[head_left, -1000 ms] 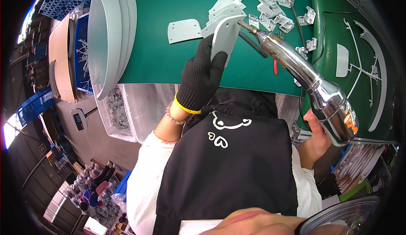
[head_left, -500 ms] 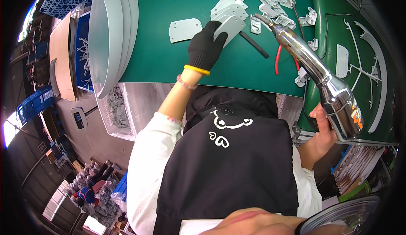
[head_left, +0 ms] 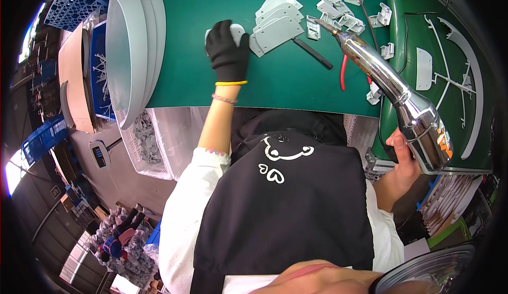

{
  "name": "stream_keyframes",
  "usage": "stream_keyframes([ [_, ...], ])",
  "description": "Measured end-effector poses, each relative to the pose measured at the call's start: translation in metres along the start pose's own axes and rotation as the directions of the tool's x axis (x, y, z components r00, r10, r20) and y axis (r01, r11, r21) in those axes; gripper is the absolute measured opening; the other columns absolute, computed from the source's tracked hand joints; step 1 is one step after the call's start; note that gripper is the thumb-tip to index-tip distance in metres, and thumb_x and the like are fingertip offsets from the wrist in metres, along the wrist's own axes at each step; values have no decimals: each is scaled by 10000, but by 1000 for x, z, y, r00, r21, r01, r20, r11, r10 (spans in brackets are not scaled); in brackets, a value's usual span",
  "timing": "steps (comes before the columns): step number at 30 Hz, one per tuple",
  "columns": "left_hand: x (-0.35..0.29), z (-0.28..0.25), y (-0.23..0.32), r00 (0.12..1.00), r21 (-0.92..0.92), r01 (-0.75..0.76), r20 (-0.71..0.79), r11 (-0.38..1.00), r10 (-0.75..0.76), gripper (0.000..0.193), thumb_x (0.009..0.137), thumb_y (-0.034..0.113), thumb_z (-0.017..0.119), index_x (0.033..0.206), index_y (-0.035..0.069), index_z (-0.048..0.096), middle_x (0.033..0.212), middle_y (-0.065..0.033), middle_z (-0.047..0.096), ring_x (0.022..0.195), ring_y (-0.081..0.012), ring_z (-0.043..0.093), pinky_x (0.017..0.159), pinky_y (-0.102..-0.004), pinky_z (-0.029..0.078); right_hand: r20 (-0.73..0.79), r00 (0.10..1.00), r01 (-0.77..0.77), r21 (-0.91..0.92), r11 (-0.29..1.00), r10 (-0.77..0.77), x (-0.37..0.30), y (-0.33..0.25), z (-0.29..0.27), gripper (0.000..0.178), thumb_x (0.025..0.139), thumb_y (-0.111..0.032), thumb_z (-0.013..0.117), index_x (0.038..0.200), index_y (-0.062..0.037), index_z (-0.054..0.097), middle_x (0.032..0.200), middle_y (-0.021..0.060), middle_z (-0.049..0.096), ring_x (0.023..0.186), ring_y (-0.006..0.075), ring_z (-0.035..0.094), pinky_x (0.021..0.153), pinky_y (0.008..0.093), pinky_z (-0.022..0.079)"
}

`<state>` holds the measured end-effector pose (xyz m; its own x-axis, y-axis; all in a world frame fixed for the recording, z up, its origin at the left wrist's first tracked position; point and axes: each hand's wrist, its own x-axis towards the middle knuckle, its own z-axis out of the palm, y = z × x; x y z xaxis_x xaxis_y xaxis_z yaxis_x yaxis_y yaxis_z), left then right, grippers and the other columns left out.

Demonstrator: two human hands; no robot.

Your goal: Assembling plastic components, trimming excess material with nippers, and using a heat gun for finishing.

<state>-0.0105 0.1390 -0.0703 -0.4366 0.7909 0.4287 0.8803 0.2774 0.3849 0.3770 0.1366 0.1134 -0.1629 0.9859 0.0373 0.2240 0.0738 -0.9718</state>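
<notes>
My left hand, in a black glove, lies over a light grey plate with a rounded corner. Its fingers bend across the plate's far part and the thumb is at the right side; most of the plate is hidden beneath. Just right of this hand is a fanned stack of similar plates with small holes. My bare right hand grips a chrome pistol-shaped tool by its lower end. The tool's tapered tip points to the far left, near small grey plastic brackets.
A black bar and red-handled pliers lie on the green table. Large curved translucent panels stand at the left. On the right-hand green surface are a white plate and a curved strip. A bin of grey parts sits below the table's edge.
My left hand has let go of a plate, which now rests flat on the fanned stack, and has moved left onto the separate plate. My right hand still holds the chrome tool in place.
</notes>
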Motion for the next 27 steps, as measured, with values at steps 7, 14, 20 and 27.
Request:
stream_keyframes([
  [7,-7,-31,-52,942,205,-80,336,976,6,654,701,317,803,1267,126,538,1344,-122,529,1254,-349,463,1044,-471,362,6,997,77,-50,996,-77,13,-13,18,113,791,-35,701,827,41,626,706,121,602,596,187,565,602,299,471],
  [14,1,-34,-54,922,173,3,380,985,-70,696,667,338,833,1278,156,551,1336,-109,538,1242,-354,476,1039,-466,375,4,997,79,-45,996,-79,10,-5,18,135,790,-55,718,822,42,630,698,119,607,601,187,574,598,298,474],
  [20,15,-46,-47,879,229,6,464,973,-114,517,696,324,816,1135,113,644,1111,-150,635,1020,-340,600,887,-441,488,56,998,-5,3,1000,4,4,-1,7,468,767,-78,794,1174,73,621,1113,143,676,998,206,652,900,318,489],
  [27,7,-92,-22,779,-393,585,515,709,-358,330,904,242,652,1082,-34,624,1095,-178,670,852,-263,688,705,-381,551,67,997,-37,32,999,35,2,-1,8,447,761,-70,791,1157,66,637,1089,130,688,985,197,659,903,317,488],
])
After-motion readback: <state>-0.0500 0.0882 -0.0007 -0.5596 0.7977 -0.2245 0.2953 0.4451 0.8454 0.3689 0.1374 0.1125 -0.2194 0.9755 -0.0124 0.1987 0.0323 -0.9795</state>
